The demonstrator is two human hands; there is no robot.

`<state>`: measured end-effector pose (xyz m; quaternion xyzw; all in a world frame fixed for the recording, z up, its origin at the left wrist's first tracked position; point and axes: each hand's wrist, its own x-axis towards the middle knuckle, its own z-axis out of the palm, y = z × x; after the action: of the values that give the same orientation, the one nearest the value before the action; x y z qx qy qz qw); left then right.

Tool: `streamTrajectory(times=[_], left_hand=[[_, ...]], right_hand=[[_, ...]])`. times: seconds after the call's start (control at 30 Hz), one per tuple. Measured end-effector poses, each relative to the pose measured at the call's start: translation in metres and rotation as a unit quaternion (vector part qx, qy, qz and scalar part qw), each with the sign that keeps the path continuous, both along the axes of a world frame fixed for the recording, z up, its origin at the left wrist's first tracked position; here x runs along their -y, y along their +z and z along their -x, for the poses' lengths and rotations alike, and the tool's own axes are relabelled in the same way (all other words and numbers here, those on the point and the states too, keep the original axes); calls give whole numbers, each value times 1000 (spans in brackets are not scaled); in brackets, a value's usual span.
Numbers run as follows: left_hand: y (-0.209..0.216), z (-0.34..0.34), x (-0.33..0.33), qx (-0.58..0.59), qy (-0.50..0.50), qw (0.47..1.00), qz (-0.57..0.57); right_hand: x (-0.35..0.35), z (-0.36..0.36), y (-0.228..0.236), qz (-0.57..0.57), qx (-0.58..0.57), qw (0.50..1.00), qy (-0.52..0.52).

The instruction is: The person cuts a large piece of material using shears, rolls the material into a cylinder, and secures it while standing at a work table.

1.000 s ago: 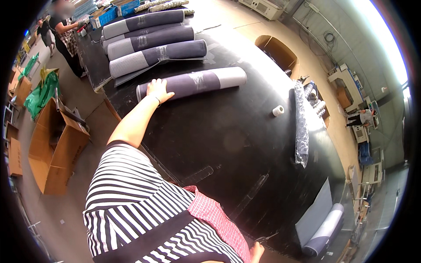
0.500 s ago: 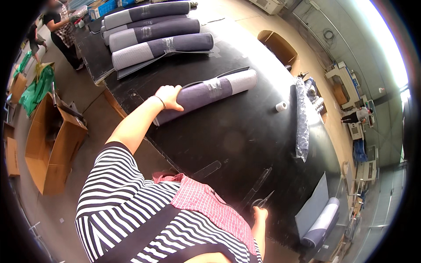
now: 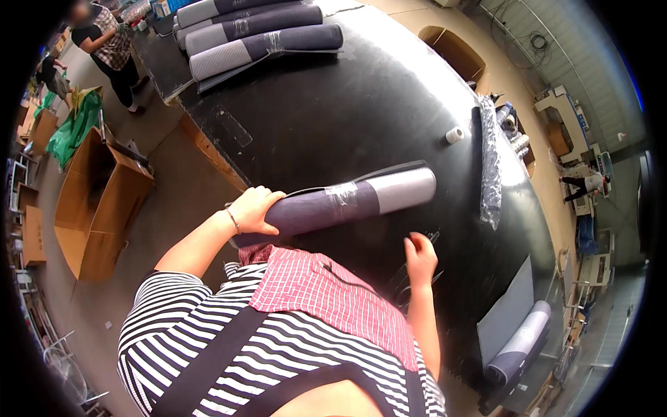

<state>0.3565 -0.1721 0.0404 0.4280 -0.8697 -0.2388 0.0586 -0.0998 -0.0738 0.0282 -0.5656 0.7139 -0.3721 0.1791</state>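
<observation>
My left hand grips the left end of a rolled mat, fingers on top and thumb on the near side. The mat is dark purple with a pale grey band at its right end, and clear tape is wrapped round its middle. It lies on the black table close to my body, with a loose dark flap along its far edge. My right hand hovers over the table below the pale end, fingers loosely bent and apart, with nothing visible in them. Beside that forearm lie the scissors, partly hidden.
Several taped rolled mats lie at the far left of the table. At the right are a small white tape roll, a plastic-wrapped long roll and a partly unrolled mat. A cardboard box stands left; a person works beyond.
My left hand has brought the rolled mat nearer to my body. My right hand has let go of the scissors and moved up toward the mat.
</observation>
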Motion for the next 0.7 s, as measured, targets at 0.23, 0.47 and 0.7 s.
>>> streamTrajectory(times=[0.23, 0.47, 0.7], left_hand=[[10, 30, 8, 44, -34, 998, 5], [21, 77, -21, 138, 7, 989, 48], [2, 72, 4, 134, -37, 990, 38]], right_hand=[[66, -87, 34, -20, -187, 931, 313], [17, -32, 8, 58, 9, 988, 144], [-124, 154, -123, -169, -203, 955, -138]])
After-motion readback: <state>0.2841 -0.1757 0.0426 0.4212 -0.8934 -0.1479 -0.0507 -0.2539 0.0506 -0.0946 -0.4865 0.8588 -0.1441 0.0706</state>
